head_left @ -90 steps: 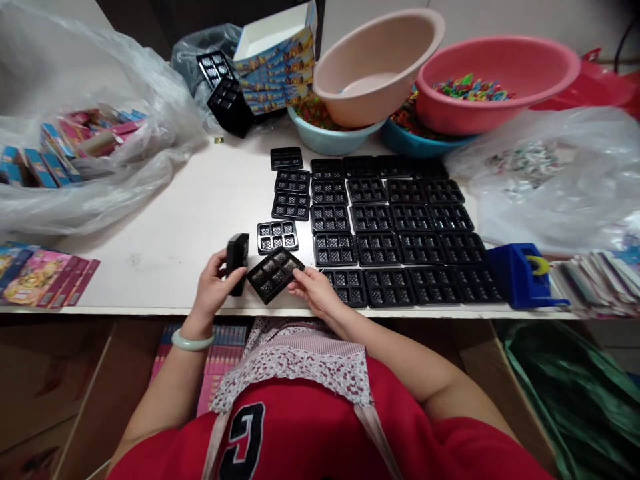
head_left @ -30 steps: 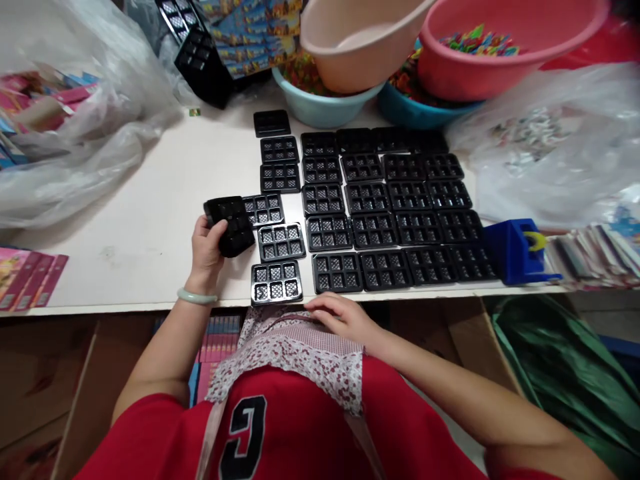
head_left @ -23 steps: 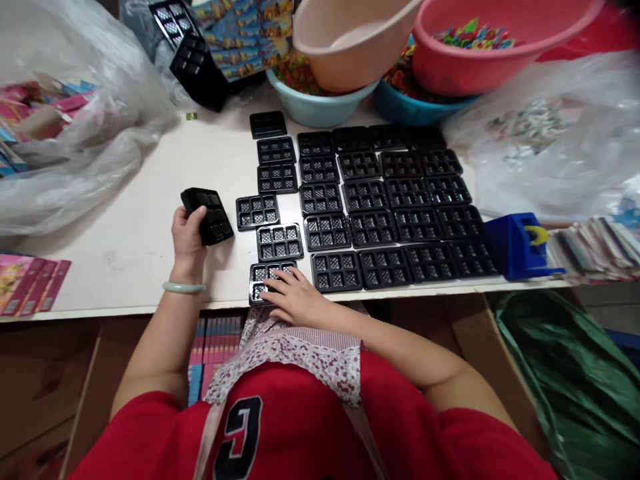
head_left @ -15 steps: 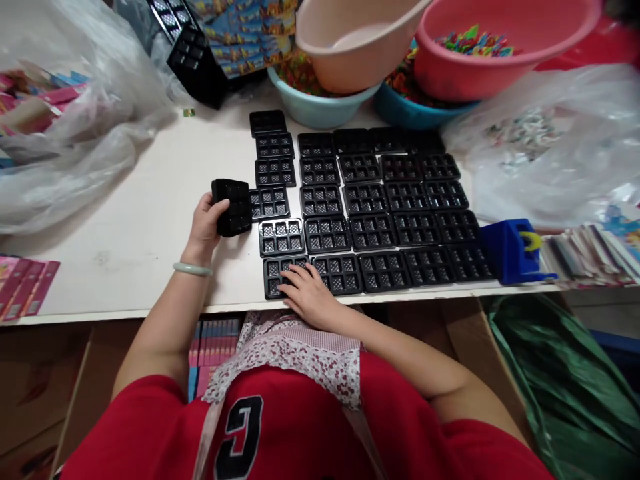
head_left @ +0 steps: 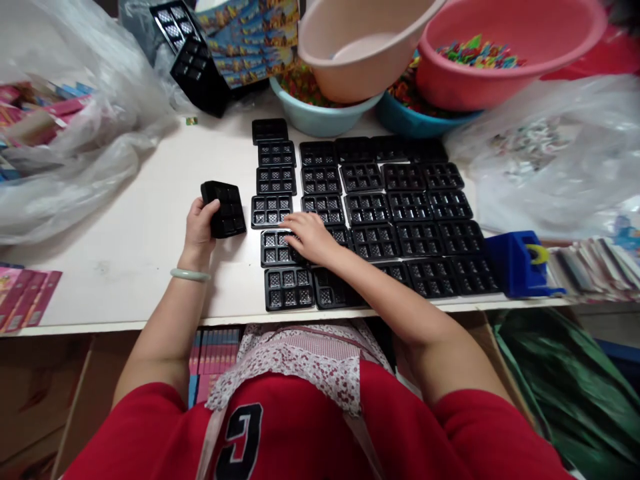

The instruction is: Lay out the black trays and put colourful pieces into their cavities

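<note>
The left hand (head_left: 199, 223) grips a stack of black trays (head_left: 223, 209) on the table (head_left: 140, 220), left of the laid-out grid; the right hand (head_left: 313, 238), fingers spread flat, has moved from the near tray (head_left: 289, 289) onto the next tray (head_left: 276, 247) farther in, nudging it into line.

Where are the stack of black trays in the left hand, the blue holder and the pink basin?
stack of black trays (head_left: 226, 208), head view, on its top face.
blue holder (head_left: 513, 267), head view, on its sloped front.
pink basin (head_left: 540, 63), head view, on its outer wall.
</note>
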Demonstrator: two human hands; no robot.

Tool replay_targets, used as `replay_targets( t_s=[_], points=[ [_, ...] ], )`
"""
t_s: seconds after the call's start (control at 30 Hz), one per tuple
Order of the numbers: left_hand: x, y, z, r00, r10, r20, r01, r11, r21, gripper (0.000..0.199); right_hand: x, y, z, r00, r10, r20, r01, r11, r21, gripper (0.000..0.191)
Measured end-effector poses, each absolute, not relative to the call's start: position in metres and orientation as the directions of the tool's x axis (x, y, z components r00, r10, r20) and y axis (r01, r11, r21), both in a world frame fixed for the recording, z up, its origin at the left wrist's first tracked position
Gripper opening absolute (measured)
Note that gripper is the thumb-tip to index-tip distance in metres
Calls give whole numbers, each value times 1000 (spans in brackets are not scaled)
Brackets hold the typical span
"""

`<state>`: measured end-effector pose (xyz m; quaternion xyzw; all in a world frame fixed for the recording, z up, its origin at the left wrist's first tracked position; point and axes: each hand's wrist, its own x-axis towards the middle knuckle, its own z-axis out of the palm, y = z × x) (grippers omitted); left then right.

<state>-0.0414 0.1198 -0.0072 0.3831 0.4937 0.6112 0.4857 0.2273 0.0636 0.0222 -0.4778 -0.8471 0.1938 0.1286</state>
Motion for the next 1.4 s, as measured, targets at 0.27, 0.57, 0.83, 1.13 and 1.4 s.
replay_targets(
  t_s=[0.27,0.57,0.83,1.13,1.4],
  points=[
    [-26,123,-12,-108,990,-86,-250,56,967,43,214,171,3,-440,894,-88,851,384,-358,54],
    [-6,126,-17,-55,993,-105,-265,87,960,42,238,163,-8,-379,925,-24,880,352,-319,44],
    [-19,147,-7,-138,988,-74,-239,39,970,41,221,225,5,-358,934,15,859,336,-387,47],
    [-9,223,-8,-282,959,-30,-293,-56,955,50,213,268,-4,-251,966,-54,945,233,-228,42],
    [19,266,3,-289,955,-65,-294,-24,956,48,226,262,-12,-254,966,44,947,258,-193,36]
  ],
)
